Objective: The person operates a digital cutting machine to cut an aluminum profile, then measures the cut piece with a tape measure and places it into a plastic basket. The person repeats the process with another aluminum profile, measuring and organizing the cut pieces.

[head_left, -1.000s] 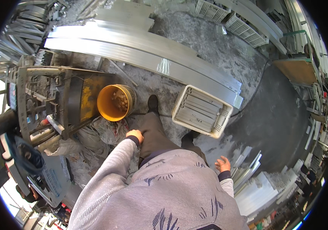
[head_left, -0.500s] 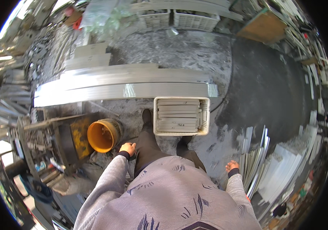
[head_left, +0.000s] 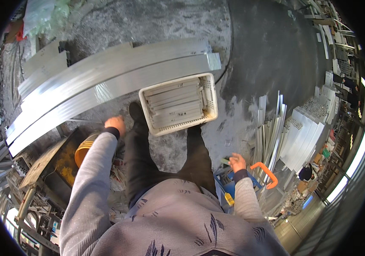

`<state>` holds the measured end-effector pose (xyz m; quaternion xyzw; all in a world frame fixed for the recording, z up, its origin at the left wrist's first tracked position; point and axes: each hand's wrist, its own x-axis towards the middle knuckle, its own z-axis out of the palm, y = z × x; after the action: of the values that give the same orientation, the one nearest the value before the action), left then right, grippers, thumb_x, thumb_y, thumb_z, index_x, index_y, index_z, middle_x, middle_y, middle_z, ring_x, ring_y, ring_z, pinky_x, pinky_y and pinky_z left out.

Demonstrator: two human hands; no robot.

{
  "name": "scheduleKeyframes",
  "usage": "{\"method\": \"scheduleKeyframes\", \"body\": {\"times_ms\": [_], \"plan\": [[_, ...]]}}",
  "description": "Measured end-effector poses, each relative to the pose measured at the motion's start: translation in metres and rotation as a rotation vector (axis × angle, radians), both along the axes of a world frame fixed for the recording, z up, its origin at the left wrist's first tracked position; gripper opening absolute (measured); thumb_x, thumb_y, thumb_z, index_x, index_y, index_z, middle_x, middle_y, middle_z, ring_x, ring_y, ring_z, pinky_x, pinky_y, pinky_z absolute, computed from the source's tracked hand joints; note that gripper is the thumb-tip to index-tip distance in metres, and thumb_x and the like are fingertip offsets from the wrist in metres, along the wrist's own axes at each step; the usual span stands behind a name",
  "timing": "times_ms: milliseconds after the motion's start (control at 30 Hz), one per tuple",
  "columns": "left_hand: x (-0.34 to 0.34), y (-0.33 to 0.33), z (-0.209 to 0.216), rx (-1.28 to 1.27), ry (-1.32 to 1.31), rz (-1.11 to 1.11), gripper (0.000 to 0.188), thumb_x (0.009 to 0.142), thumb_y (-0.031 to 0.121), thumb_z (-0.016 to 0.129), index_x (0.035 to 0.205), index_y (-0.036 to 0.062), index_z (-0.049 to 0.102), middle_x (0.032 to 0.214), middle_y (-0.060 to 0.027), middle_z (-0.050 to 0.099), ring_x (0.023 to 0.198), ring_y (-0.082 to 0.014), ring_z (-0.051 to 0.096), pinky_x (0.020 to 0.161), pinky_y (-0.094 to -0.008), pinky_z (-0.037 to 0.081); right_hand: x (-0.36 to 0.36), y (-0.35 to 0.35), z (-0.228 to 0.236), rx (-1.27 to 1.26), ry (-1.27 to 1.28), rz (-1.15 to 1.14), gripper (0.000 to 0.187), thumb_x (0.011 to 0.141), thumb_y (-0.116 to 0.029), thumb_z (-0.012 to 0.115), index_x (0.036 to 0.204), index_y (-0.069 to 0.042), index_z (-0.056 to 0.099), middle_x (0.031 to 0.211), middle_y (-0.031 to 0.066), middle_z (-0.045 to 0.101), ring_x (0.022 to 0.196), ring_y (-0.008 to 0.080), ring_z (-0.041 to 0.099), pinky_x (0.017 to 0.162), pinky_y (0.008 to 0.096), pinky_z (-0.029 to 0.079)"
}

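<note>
The white crate (head_left: pixel 179 103) sits on the floor just ahead of the person's feet, loaded with a flat layer of pale metal strips lying side by side across its bottom. As far as the view shows, the crate already carries a fair load and there is room above that layer, so the filling looks partly done, not finished.

Neither hand is on it. The left hand (head_left: pixel 115 124) hangs to the left of the crate, near the left shoe, with fingers loosely curled and nothing held in it. The right hand (head_left: pixel 237 162) is nearer and to the right, well apart from the crate, fingers spread and empty; it hovers just over a blue bin (head_left: pixel 232 186) and beside an orange handle (head_left: pixel 266 171).

Beyond the crate, on the far side, long aluminium profiles (head_left: pixel 105 85) lie in a stack across the grey floor (head_left: pixel 174 25), one end close to the crate's far corner. To the left, an orange bucket (head_left: pixel 84 150) stands partly hidden behind the left sleeve, next to a dark machine bench (head_left: pixel 46 166). To the right, more pale profiles (head_left: pixel 272 132) lean in bundles, with white panels (head_left: pixel 308 132) behind them.
</note>
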<state>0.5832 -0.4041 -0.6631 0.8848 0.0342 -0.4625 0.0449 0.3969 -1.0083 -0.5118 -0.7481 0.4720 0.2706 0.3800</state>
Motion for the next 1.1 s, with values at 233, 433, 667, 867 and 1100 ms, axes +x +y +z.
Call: {"method": "scheduleKeyframes", "body": {"times_ms": [233,433,667,867,1100], "plan": [[0.005,-0.014,-0.124,-0.259,0.063,0.449,0.052,0.086,0.033,0.061,0.129,0.0037,0.056,0.125,-0.0258,0.062,0.12,-0.0403,0.058,0.102,-0.0445,0.046,0.129,-0.032,-0.153,0.012,0.153,0.378,0.04,0.083,-0.007,0.062,0.123,-0.001,0.061,0.087,0.0117,0.071,0.07,0.0159,0.067,0.068,0.0315,0.055],[-0.033,-0.066,-0.221,-0.282,0.057,0.855,0.069,0.085,0.023,0.07,0.141,-0.004,0.04,0.11,-0.021,0.067,0.097,-0.025,0.066,0.084,-0.0346,0.052,0.223,-0.035,-0.271,-0.133,0.087,0.541,0.056,0.082,-0.015,0.064,0.136,-0.007,0.052,0.113,0.0178,0.07,0.106,0.03,0.066,0.095,0.0383,0.051],[-0.049,-0.085,-0.247,-0.45,-0.033,1.179,0.036,0.09,0.018,0.063,0.118,-0.0051,0.06,0.094,-0.0115,0.07,0.077,-0.0184,0.066,0.068,-0.0324,0.051,0.273,-0.031,-0.361,-0.159,0.067,0.636,0.065,0.082,-0.02,0.066,0.14,0.0,0.045,0.128,0.0238,0.062,0.12,0.0363,0.059,0.104,0.0414,0.044],[-0.049,-0.071,-0.242,-0.431,0.135,1.052,0.035,0.096,0.019,0.058,0.123,-0.003,0.059,0.106,-0.007,0.068,0.092,-0.0163,0.061,0.081,-0.03,0.047,0.269,-0.033,-0.409,0.151,0.046,0.398,0.044,0.084,-0.022,0.065,0.118,0.005,0.062,0.113,0.0278,0.067,0.109,0.0402,0.064,0.095,0.044,0.049],[-0.063,-0.079,-0.24,-0.402,-0.049,0.184,0.036,0.083,0.007,0.061,0.118,0.004,0.067,0.102,-0.0158,0.069,0.095,-0.0276,0.066,0.083,-0.0387,0.051,0.259,-0.014,-0.412,-0.039,-0.007,0.398,0.04,0.09,-0.031,0.063,0.111,0.003,0.064,0.108,0.0305,0.066,0.106,0.0469,0.061,0.091,0.0496,0.05]]}}
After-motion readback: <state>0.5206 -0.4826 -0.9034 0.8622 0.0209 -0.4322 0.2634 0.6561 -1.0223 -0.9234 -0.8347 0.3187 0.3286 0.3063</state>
